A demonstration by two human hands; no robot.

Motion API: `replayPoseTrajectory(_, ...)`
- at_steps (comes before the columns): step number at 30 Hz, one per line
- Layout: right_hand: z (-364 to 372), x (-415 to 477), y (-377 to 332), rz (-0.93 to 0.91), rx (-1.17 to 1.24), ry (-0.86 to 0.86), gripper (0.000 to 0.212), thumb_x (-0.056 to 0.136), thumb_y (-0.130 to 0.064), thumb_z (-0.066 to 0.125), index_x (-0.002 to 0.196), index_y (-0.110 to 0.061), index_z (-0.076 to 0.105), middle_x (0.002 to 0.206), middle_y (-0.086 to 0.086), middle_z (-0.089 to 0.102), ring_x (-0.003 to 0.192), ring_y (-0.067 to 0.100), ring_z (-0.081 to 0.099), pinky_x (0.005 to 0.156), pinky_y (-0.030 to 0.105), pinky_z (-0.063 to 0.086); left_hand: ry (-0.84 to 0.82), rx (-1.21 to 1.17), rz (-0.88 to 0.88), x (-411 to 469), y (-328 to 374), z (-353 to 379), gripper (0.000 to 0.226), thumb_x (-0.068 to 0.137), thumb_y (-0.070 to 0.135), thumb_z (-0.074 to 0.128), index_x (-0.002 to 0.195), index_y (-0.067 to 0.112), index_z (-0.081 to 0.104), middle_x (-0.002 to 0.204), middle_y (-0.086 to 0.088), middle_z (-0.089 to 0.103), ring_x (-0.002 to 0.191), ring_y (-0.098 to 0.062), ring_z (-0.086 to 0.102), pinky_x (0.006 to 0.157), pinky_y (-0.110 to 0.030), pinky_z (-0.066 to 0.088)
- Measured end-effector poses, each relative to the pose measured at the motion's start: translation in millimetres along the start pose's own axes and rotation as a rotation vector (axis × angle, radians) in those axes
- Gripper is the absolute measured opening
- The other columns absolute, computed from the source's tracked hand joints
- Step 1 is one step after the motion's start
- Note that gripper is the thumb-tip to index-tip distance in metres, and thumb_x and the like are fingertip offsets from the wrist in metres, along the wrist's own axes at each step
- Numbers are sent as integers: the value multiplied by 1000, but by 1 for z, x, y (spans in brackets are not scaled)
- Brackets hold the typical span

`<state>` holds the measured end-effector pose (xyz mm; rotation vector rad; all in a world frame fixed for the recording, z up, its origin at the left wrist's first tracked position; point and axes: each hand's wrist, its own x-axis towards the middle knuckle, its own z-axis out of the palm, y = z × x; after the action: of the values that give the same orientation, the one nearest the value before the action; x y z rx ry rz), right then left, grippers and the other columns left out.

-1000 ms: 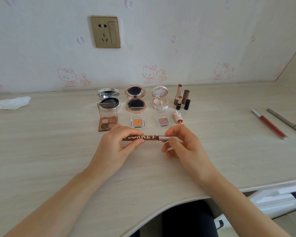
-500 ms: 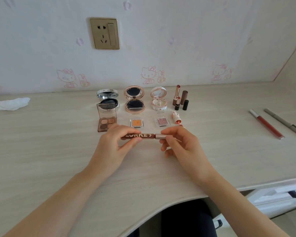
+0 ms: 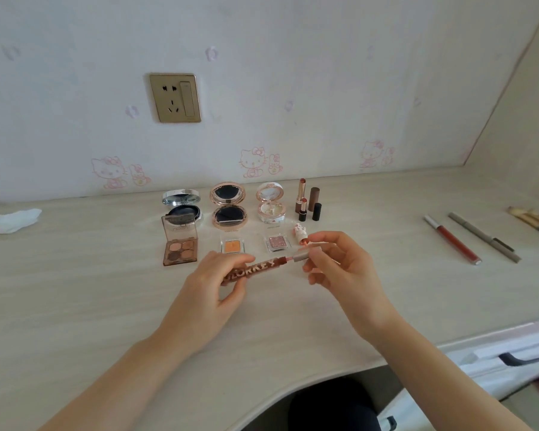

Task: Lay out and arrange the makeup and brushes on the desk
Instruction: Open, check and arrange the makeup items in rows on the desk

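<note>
Cap (image 3: 307, 252) now sits slightly off the lip gloss tube (image 3: 252, 270) versus a second ago — thin wand stem shows in the gap. We pinch the cap with our right hand (image 3: 343, 265); our left hand (image 3: 212, 284) grips the tube — tilted up rightward, over the desk (image 3: 75, 290), just in front of the orange eyeshadow pan (image 3: 231, 245).

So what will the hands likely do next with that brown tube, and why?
Probably draw the cap fully off with the right hand while the left hand holds the lip gloss tube: a pink stem already shows between them, and the compacts and lipsticks behind all stand open.
</note>
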<state>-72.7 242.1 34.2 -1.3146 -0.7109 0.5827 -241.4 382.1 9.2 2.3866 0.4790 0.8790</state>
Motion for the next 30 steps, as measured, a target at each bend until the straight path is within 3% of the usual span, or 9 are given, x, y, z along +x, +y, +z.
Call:
replayPoseTrajectory(3, -15, 9, -8, 42, -18, 64, 14, 90, -9, 61, 103, -12, 63, 80, 5, 71, 70, 17, 60, 63, 30, 51, -89, 54, 70, 1, 12, 8, 45, 88, 11, 63, 124, 35, 50, 103, 16, 53, 96, 3, 54, 82, -4, 36)
replayPoseTrajectory(9, -43, 31, -16, 76, -159, 126, 12, 88, -17, 65, 100, -15, 65, 83, 2, 73, 72, 12, 62, 69, 31, 50, -218, 160, 316, 13, 38, 31, 30, 89, 26, 51, 119, 28, 50, 93, 26, 37, 92, 0, 43, 79, -13, 37)
replayPoseTrajectory(17, -70, 67, -26, 61, -342, 114, 10, 89, -20, 61, 97, -16, 65, 84, 3, 74, 75, 13, 61, 65, 26, 46, -224, 201, 342, 35, 67, 76, 29, 91, 39, 51, 115, 24, 60, 98, 12, 56, 103, -8, 43, 88, -22, 38)
replayPoseTrajectory(21, -75, 81, -26, 65, -426, 95, 6, 88, -22, 62, 92, -19, 66, 81, 2, 73, 72, 11, 59, 61, 22, 45, -264, 300, 379, 44, 74, 96, 43, 89, 53, 48, 120, 25, 59, 100, 9, 60, 107, -12, 41, 94, -28, 40)
replayPoseTrajectory(24, -78, 90, -23, 80, -457, 87, 7, 88, -22, 62, 93, -19, 67, 86, 7, 73, 73, 11, 59, 62, 22, 46, -288, 376, 410, 47, 73, 104, 58, 85, 64, 45, 128, 26, 55, 108, 8, 59, 114, -14, 37, 101, -28, 30)
replayPoseTrajectory(27, -79, 99, -19, 94, -485, 62, 8, 87, -23, 63, 92, -21, 68, 89, 10, 73, 75, 12, 61, 64, 22, 46, -236, 420, 455, 47, 67, 107, 58, 82, 63, 48, 126, 26, 57, 104, 9, 60, 111, -15, 40, 99, -25, 26)
replayPoseTrajectory(30, -77, 108, -13, 113, -514, 36, 9, 87, -23, 63, 93, -21, 69, 90, 9, 73, 76, 12, 62, 63, 22, 47, -187, 415, 465, 48, 61, 107, 54, 83, 61, 49, 121, 25, 61, 100, 9, 59, 106, -16, 45, 96, -27, 35)
